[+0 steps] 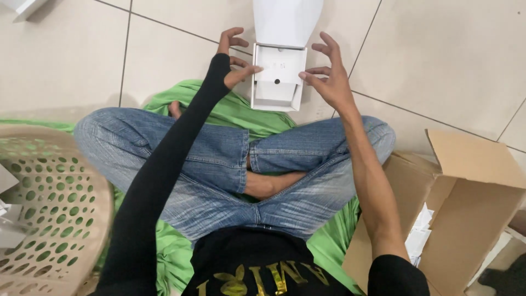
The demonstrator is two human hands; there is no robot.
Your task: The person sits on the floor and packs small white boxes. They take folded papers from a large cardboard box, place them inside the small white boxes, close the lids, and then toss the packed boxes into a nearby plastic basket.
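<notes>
While I sit cross-legged on the tiled floor (449, 60), the small white box (277, 82) lies on the tiles just past my knees, between my two hands. My left hand (233, 57), in a black sleeve, has its fingers spread, the thumb tip touching the box's left edge. My right hand (327, 74) is also spread, fingertips at the right edge. Its white lid (286, 22) stands open behind. A cardboard carton (471, 208) sits to my right, a perforated basket (49, 214) to my left.

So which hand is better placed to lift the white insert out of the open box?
Left, probably: the left hand has its thumb on the white insert in the open box; the right hand only touches the edge.
</notes>
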